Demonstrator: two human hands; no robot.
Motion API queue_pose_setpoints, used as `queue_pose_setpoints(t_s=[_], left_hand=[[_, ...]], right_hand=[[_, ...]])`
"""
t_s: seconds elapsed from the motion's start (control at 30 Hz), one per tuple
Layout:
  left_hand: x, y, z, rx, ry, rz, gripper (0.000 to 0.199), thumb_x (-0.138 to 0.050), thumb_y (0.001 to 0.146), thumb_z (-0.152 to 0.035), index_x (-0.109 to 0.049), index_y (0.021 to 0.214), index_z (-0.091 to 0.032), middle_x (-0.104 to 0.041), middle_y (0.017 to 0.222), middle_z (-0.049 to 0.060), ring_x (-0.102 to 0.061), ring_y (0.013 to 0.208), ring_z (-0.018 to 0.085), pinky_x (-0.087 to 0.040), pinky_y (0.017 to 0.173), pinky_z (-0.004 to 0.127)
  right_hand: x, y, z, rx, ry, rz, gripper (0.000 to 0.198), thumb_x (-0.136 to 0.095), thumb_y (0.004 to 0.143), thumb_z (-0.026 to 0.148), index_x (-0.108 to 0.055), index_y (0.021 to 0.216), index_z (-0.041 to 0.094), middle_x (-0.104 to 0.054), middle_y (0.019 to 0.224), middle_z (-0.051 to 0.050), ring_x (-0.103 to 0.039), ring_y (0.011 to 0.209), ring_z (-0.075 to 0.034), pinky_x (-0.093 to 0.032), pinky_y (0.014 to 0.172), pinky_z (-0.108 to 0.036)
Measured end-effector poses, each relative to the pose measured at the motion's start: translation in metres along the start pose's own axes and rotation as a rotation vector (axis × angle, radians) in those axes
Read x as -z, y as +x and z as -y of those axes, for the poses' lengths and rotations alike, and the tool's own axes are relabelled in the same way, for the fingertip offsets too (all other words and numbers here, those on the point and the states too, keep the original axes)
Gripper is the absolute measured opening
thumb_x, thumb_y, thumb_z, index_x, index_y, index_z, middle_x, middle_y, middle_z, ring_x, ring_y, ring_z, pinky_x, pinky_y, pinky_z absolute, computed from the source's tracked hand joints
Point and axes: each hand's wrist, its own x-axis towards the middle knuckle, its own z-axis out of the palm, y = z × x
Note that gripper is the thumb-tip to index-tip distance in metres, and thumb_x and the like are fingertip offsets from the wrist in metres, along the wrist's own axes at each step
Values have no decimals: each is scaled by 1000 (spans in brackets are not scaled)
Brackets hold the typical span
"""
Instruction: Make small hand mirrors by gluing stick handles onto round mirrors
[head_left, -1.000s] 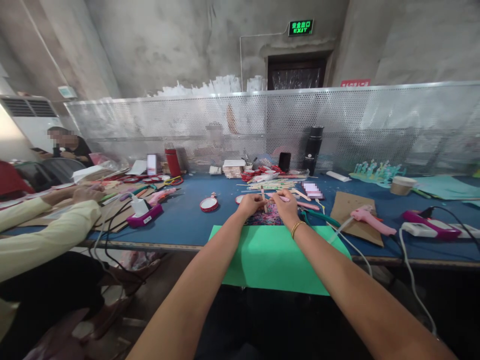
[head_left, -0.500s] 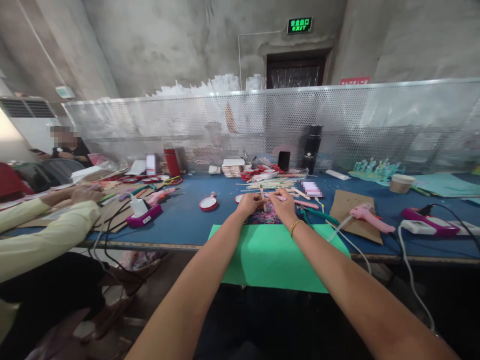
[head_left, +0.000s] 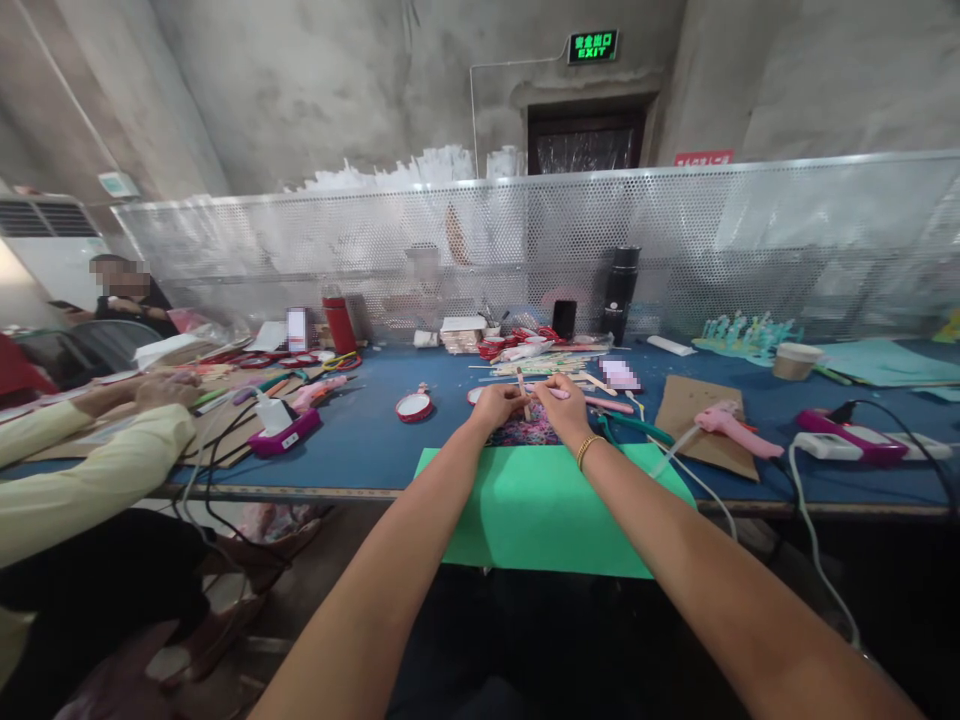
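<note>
My left hand [head_left: 501, 405] pinches a small wooden stick [head_left: 520, 380] that stands nearly upright. Close beside it, my right hand [head_left: 564, 408] grips a pink pen-like tool [head_left: 556, 393], its tip pointing toward the stick; whether they touch I cannot tell. Under both hands lies a multicoloured patterned piece [head_left: 525, 432], partly covered by them. A green sheet [head_left: 559, 510] hangs over the table's front edge below my wrists. Just right of my right hand are green-handled pliers [head_left: 637, 428].
Loose sticks [head_left: 540, 368] and a phone [head_left: 619, 375] lie beyond my hands. A pink glue gun [head_left: 731, 428] rests on cardboard [head_left: 694, 400] to the right, near a purple power strip [head_left: 851, 437]. At left, a co-worker's sleeves [head_left: 112, 470] reach over the table. A round red-rimmed piece [head_left: 415, 406] lies left of my hands.
The whole view has shifted slightly. Both hands keep their grips in about the same place over the patterned piece.
</note>
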Motion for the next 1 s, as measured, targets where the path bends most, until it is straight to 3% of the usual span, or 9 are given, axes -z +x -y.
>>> queue_pose_setpoints(t_s=[0.27, 0.57, 0.8, 1.0], left_hand=[[0, -2, -4, -9, -31, 6, 41, -66, 67, -55, -57, 58, -16, -52, 55, -3, -42, 53, 10, -30, 52, 23], [-2, -1, -3, 2, -40, -4, 41, -67, 65, -56, -57, 61, -16, -51, 56, -4, -40, 52, 9, -29, 51, 23], [-2, -1, -3, -14, -73, 4, 38, -69, 66, -51, -59, 60, -15, -53, 56, -3, -42, 53, 10, -31, 52, 23], [-2, 0, -3, 25, -73, 6, 42, -68, 65, -56, -59, 62, -15, -51, 55, -4, -41, 52, 9, -31, 52, 23]], right_hand=[[1, 4, -8, -68, 6, -56, 18, -59, 73, 39, -56, 67, 23, -63, 62, 2, -57, 63, -17, -46, 65, -30], [-2, 1, -2, -12, 52, 18, 19, -58, 74, 39, -56, 65, 23, -63, 64, 1, -58, 65, -17, -47, 66, -29], [-2, 5, -10, -51, 34, -51, 18, -58, 74, 41, -56, 68, 24, -63, 64, 0, -60, 66, -19, -47, 65, -30], [-2, 2, -5, -1, 16, 2, 20, -58, 75, 39, -54, 64, 23, -62, 64, 1, -58, 64, -17, -46, 65, -30]])
